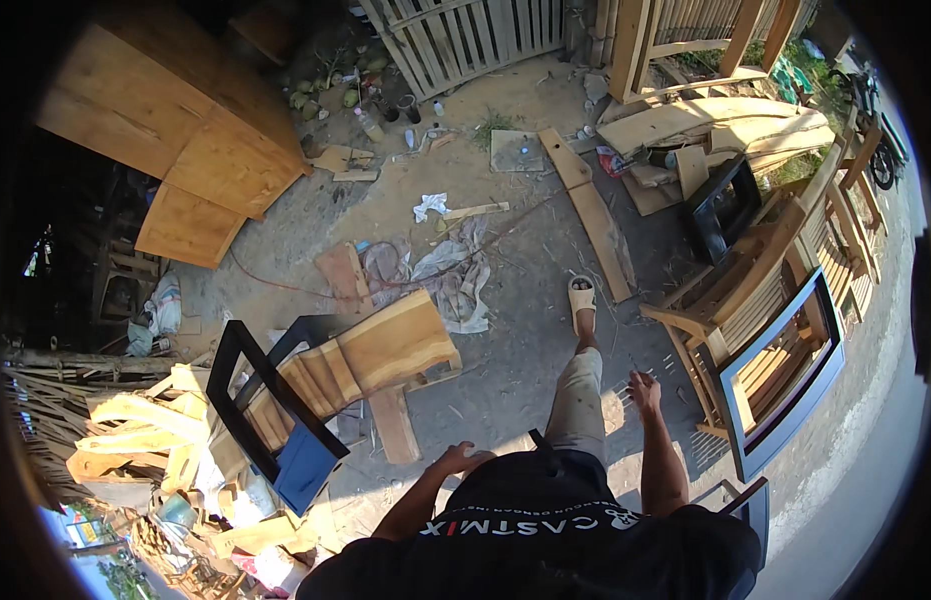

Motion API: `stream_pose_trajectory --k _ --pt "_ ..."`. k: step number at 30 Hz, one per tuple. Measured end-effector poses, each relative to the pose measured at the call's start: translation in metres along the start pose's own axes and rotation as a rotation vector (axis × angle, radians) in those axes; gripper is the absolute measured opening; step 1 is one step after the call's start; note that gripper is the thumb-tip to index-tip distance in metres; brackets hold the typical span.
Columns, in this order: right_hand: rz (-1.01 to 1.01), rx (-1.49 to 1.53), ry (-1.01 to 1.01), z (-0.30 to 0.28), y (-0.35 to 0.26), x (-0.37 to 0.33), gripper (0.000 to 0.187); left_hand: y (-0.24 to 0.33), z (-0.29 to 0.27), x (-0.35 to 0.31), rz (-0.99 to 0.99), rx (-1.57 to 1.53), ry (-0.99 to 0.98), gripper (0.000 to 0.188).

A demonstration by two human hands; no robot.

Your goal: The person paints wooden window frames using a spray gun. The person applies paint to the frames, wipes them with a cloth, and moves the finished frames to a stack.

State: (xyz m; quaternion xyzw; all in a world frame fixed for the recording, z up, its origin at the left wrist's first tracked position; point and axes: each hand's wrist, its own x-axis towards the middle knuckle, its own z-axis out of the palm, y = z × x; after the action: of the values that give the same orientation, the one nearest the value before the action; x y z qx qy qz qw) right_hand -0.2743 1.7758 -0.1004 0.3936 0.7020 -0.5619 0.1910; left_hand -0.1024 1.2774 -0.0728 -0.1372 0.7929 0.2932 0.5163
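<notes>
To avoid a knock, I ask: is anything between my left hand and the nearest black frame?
Nothing visible stands upright between the left hand and that black frame; only a wooden plank lies on the ground there.

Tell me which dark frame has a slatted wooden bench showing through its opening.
The large rectangular frame right of the right hand: bench slats show through it. The left frame has a wooden slab beside it, the smaller upper frame boards.

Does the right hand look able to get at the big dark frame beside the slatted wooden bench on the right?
Probably yes, perhaps with a step: the right hand looks empty, and nothing seems to block the near corner of the dark frame.
</notes>
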Motion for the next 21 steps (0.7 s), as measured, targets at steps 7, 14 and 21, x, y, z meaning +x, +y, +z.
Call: stream_pose_trajectory --k 7,14,21 --pt "-0.241 -0.331 0.136 0.097 -0.218 0.394 0.073 0.140 0.009 0.099 -0.204 -0.359 -0.048 0.066" --pt "-0.083 -0.207 0.239 0.162 -0.352 0.613 0.094 0.208 -0.026 0.087 -0.519 -0.599 0.061 0.051" --pt "-0.281 0.087 0.629 0.106 -0.387 0.830 0.100 0.237 -0.027 0.115 -0.697 -0.758 0.073 0.037"
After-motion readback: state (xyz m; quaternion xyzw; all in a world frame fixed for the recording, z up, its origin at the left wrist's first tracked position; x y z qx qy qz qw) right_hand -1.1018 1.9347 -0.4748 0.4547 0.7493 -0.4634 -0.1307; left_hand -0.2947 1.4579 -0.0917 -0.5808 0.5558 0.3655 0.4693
